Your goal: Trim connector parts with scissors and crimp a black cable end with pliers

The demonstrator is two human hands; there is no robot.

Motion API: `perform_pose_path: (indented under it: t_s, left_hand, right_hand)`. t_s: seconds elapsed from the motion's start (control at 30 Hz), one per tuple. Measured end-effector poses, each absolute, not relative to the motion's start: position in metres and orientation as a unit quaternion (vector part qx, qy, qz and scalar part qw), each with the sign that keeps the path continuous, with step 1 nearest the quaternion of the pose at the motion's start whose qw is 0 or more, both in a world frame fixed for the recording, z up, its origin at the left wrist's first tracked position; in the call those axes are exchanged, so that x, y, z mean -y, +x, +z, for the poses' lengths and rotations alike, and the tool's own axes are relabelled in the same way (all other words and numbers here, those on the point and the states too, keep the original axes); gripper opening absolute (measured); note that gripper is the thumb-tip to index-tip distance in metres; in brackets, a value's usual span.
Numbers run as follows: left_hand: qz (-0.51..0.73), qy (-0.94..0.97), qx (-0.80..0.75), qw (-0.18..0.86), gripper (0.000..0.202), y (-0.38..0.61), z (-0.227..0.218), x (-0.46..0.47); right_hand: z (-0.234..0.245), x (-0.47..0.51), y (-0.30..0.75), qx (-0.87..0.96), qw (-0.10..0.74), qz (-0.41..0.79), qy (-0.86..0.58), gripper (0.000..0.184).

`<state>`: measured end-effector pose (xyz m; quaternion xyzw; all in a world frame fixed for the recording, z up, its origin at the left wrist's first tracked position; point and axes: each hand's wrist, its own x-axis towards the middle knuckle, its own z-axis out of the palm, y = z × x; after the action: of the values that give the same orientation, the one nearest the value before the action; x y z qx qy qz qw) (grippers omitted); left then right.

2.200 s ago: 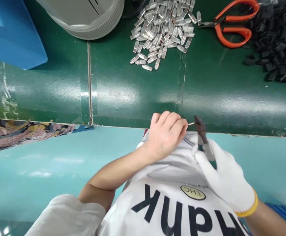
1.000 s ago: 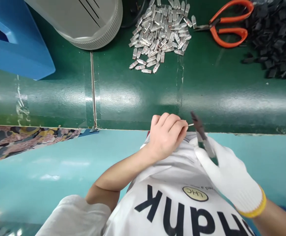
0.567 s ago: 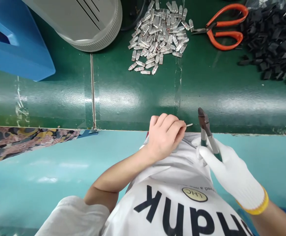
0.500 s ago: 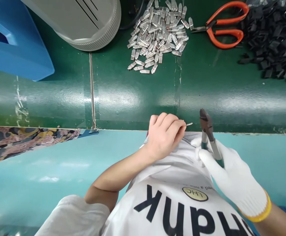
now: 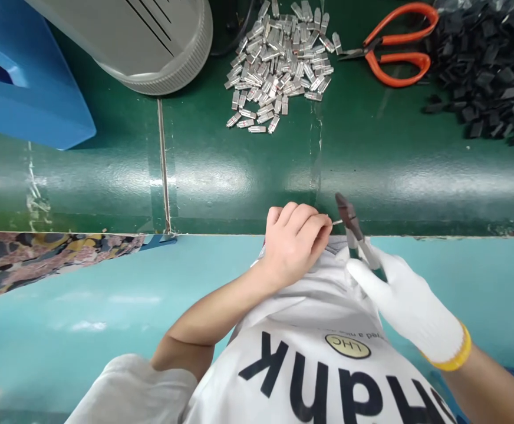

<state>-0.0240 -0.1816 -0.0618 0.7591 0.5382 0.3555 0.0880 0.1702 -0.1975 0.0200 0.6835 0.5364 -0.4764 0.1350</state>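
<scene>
My bare left hand (image 5: 296, 240) is curled shut at the near edge of the green table (image 5: 239, 171), pinching a thin metal pin (image 5: 336, 222) that sticks out to the right. My right hand (image 5: 405, 306), in a white glove with a yellow cuff, grips small cutting pliers (image 5: 353, 229). The pliers' dark jaws sit at the tip of the pin. Both hands hover just above my white shirt.
A heap of small silver metal parts (image 5: 279, 59) lies at the far middle of the table. Orange-handled scissors (image 5: 389, 47) and a pile of black plastic pieces (image 5: 482, 65) lie to the right. A grey round machine base (image 5: 151, 41) and a blue bin (image 5: 22, 88) stand at the far left.
The pliers had drawn back to the right, off the pin; now my right hand has brought their jaws back leftward onto the pin's tip. My left hand has stayed put.
</scene>
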Motion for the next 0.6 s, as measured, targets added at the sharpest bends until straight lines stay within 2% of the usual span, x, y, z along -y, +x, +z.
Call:
perform_pose_path:
  t_s: [0.1,0.27,0.37,0.47,0.53,0.6]
  left_hand:
    - [0.363,0.737,-0.548,0.16,0.004,-0.027,-0.05,0.184]
    - [0.443,0.509,-0.513,0.53,0.006,-0.042,-0.022,0.184]
    - [0.451,0.406,-0.46,0.648,0.016,-0.048,-0.018,0.179]
    - [0.471,0.44,-0.474,0.6,0.015,-0.047,-0.023,0.178]
    - [0.471,0.522,-0.505,0.501,0.009,-0.044,-0.028,0.18]
    - [0.451,0.605,-0.528,0.389,0.014,-0.04,-0.033,0.183]
  right_hand:
    - [0.019,0.198,0.178,-0.484,0.086,-0.53,0.691,0.039]
    - [0.015,0.203,0.184,-0.453,0.051,-0.57,0.684,0.032]
    - [0.013,0.205,0.183,-0.459,0.064,-0.566,0.682,0.035]
    - [0.012,0.206,0.182,-0.458,0.061,-0.572,0.678,0.037]
    - [0.011,0.206,0.183,-0.461,0.059,-0.573,0.675,0.035]
    - [0.01,0.206,0.183,-0.461,0.066,-0.571,0.676,0.034]
